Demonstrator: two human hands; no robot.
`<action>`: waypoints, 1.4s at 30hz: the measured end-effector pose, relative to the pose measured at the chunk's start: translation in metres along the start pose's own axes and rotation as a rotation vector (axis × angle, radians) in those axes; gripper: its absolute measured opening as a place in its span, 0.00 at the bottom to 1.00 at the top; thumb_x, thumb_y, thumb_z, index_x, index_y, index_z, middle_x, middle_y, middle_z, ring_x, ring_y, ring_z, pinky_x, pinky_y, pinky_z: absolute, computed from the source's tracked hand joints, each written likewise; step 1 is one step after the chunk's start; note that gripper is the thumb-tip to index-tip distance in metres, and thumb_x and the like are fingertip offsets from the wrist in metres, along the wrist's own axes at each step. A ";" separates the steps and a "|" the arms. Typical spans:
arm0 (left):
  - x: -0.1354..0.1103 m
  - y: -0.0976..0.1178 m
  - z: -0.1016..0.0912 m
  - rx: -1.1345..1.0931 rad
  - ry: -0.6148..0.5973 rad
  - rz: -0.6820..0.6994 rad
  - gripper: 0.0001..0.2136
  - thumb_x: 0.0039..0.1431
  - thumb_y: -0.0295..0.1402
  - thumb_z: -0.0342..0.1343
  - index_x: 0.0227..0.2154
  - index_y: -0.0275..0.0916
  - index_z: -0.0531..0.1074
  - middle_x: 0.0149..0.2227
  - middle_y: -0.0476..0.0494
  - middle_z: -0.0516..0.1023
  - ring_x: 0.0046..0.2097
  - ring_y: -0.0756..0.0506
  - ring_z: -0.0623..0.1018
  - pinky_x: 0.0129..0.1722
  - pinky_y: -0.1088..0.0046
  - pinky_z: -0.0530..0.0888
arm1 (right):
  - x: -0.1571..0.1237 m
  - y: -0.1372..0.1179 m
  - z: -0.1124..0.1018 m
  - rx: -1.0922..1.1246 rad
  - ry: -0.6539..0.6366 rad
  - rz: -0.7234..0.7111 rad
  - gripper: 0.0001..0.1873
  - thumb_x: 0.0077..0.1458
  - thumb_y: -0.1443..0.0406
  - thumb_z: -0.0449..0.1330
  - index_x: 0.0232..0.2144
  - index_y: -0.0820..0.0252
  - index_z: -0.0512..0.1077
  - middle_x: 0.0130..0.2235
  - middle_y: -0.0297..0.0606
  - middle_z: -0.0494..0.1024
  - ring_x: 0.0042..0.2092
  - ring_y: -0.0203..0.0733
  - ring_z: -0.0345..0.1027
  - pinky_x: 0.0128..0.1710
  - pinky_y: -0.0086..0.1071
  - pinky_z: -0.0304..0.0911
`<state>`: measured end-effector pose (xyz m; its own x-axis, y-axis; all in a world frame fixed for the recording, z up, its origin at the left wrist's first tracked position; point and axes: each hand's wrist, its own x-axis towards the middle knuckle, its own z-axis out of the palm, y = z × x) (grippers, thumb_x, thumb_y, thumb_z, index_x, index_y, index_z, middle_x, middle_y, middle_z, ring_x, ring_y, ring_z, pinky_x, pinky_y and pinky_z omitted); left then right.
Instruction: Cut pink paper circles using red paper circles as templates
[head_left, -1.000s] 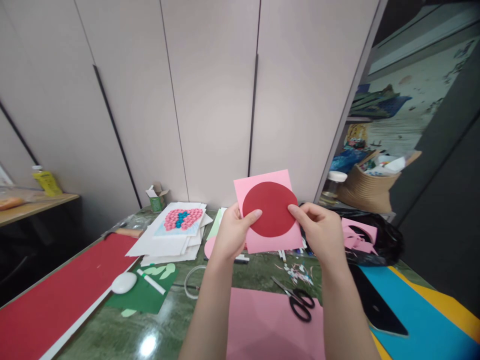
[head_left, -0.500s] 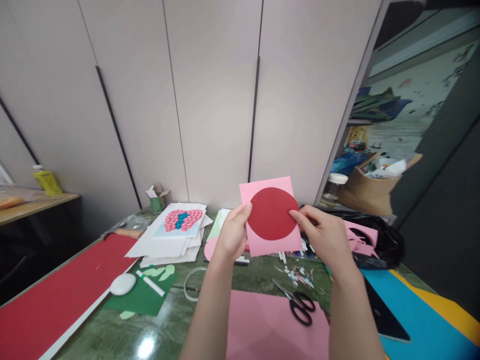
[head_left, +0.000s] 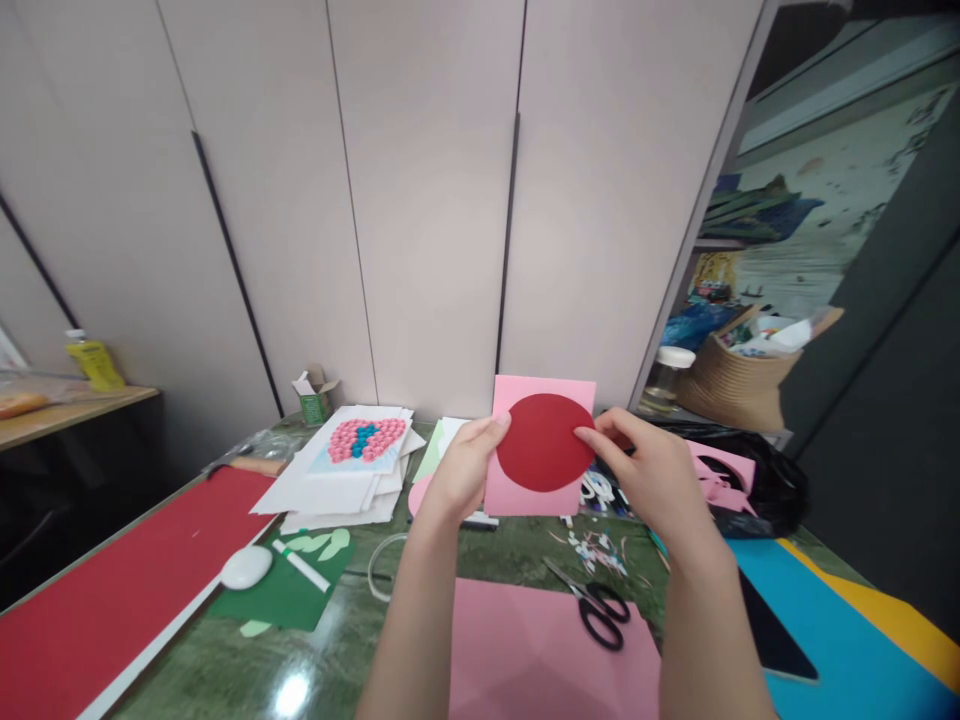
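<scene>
I hold a pink paper square upright above the table, with a dark red paper circle lying against its front. My left hand pinches the square's left edge, thumb near the circle's rim. My right hand pinches the circle's right edge between thumb and fingers. Below them on the green table lie a large pink sheet and black-handled scissors.
A long red sheet lies at the left, beside a green sheet with a white oval object. White papers with a pink-and-blue heart sit at the back. Blue and yellow sheets, a black bag and a basket stand at the right.
The pink square has tilted from leaning left to nearly straight and dropped slightly. My right hand has slid along the circle's right edge. The view has shifted a little.
</scene>
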<state>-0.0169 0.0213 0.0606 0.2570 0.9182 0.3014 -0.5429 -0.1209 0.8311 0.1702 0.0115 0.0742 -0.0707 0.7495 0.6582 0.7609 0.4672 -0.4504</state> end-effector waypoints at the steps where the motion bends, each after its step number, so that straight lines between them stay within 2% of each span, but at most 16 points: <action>1: 0.000 0.000 0.000 0.014 -0.009 -0.006 0.14 0.54 0.38 0.54 0.37 0.34 0.76 0.39 0.37 0.78 0.45 0.41 0.75 0.46 0.65 0.68 | 0.000 0.001 0.000 -0.007 0.002 0.003 0.14 0.54 0.56 0.53 0.22 0.58 0.64 0.21 0.30 0.68 0.24 0.35 0.58 0.26 0.28 0.51; 6: -0.001 -0.001 0.000 0.191 -0.028 -0.032 0.15 0.50 0.37 0.57 0.39 0.33 0.74 0.38 0.37 0.79 0.39 0.40 0.77 0.39 0.64 0.71 | 0.000 0.001 0.002 -0.028 0.012 0.000 0.14 0.53 0.55 0.54 0.22 0.57 0.65 0.22 0.32 0.70 0.25 0.36 0.60 0.26 0.28 0.51; 9: -0.002 -0.001 0.002 0.231 -0.028 -0.009 0.14 0.48 0.34 0.59 0.39 0.35 0.74 0.37 0.38 0.79 0.38 0.40 0.77 0.39 0.64 0.71 | 0.001 -0.001 0.005 0.004 0.110 0.031 0.14 0.51 0.55 0.56 0.22 0.58 0.65 0.22 0.32 0.70 0.24 0.36 0.60 0.26 0.29 0.52; 12: -0.002 0.001 0.005 0.147 -0.029 0.023 0.13 0.49 0.33 0.59 0.39 0.35 0.74 0.38 0.38 0.79 0.39 0.41 0.77 0.39 0.64 0.72 | 0.002 -0.003 0.007 0.225 0.182 0.122 0.14 0.48 0.55 0.59 0.33 0.57 0.67 0.27 0.34 0.74 0.28 0.38 0.66 0.30 0.30 0.59; 14: -0.003 0.003 0.007 0.096 -0.026 0.049 0.14 0.49 0.32 0.59 0.39 0.34 0.74 0.38 0.37 0.79 0.39 0.40 0.77 0.39 0.64 0.72 | 0.002 -0.003 0.006 0.443 0.088 0.177 0.17 0.47 0.56 0.60 0.38 0.57 0.68 0.31 0.38 0.76 0.32 0.41 0.69 0.33 0.32 0.62; 16: -0.003 0.004 0.008 0.071 -0.016 0.063 0.14 0.48 0.32 0.59 0.40 0.34 0.73 0.39 0.37 0.78 0.39 0.40 0.77 0.40 0.64 0.72 | 0.002 -0.002 0.005 0.596 -0.040 0.224 0.15 0.45 0.56 0.61 0.34 0.59 0.71 0.32 0.40 0.77 0.33 0.43 0.70 0.33 0.32 0.64; 18: -0.004 0.005 0.008 0.070 -0.010 0.065 0.15 0.48 0.32 0.60 0.40 0.34 0.73 0.39 0.36 0.78 0.40 0.40 0.77 0.40 0.63 0.72 | 0.001 -0.002 0.003 0.636 -0.092 0.263 0.13 0.44 0.56 0.62 0.28 0.61 0.72 0.29 0.40 0.78 0.31 0.43 0.70 0.30 0.31 0.63; 22: -0.004 0.006 0.008 0.093 -0.004 0.067 0.14 0.49 0.32 0.59 0.39 0.33 0.73 0.40 0.36 0.78 0.40 0.39 0.77 0.40 0.62 0.72 | 0.001 -0.002 0.002 0.591 -0.074 0.283 0.13 0.44 0.56 0.62 0.25 0.62 0.74 0.24 0.37 0.76 0.26 0.39 0.67 0.24 0.28 0.59; 36: -0.004 0.007 0.009 0.103 -0.007 0.059 0.14 0.49 0.33 0.59 0.40 0.35 0.73 0.40 0.37 0.78 0.41 0.39 0.77 0.41 0.62 0.72 | 0.001 0.003 0.004 0.666 -0.076 0.261 0.14 0.45 0.55 0.61 0.23 0.62 0.72 0.22 0.35 0.73 0.25 0.38 0.65 0.26 0.29 0.61; 42: -0.003 0.004 0.007 0.096 0.020 0.070 0.11 0.48 0.32 0.59 0.36 0.34 0.73 0.40 0.37 0.78 0.41 0.40 0.77 0.41 0.63 0.72 | 0.002 0.006 0.000 0.825 -0.062 0.313 0.18 0.52 0.53 0.54 0.30 0.63 0.74 0.23 0.39 0.75 0.27 0.39 0.68 0.28 0.31 0.64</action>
<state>-0.0140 0.0156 0.0667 0.2045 0.9134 0.3521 -0.4795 -0.2201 0.8495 0.1745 0.0157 0.0733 0.0100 0.9127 0.4085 0.0450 0.4077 -0.9120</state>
